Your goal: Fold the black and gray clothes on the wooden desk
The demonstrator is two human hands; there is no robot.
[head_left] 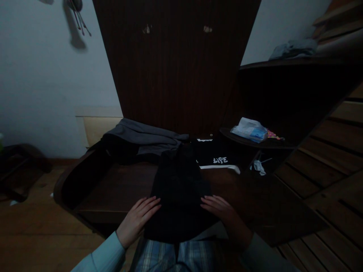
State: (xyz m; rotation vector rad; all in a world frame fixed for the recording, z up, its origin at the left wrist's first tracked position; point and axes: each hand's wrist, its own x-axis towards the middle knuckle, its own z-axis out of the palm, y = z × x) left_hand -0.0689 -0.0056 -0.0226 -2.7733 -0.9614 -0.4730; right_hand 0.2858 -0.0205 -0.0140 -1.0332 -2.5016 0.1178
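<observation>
Head camera view is showing one plain black cloth garment (181, 196) lying lengthwise on the dark brown wooden table (121, 185), its near end reaching toward the person; in this dim light, its exact kind is hard to tell. Two hands are resting on its opposite side edges: the left hand (140, 217) and right hand (219, 207) are lying open, fingers nearly straight, clutching nothing visible. Beyond, one grey-and-black cloth garment (141, 135) and one folded black garment with white lettering (210, 153) are lying.

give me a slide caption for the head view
Left hand and right hand rest on a black garment on a dark wooden surface, with a gray garment and a white-lettered garment behind.
</observation>
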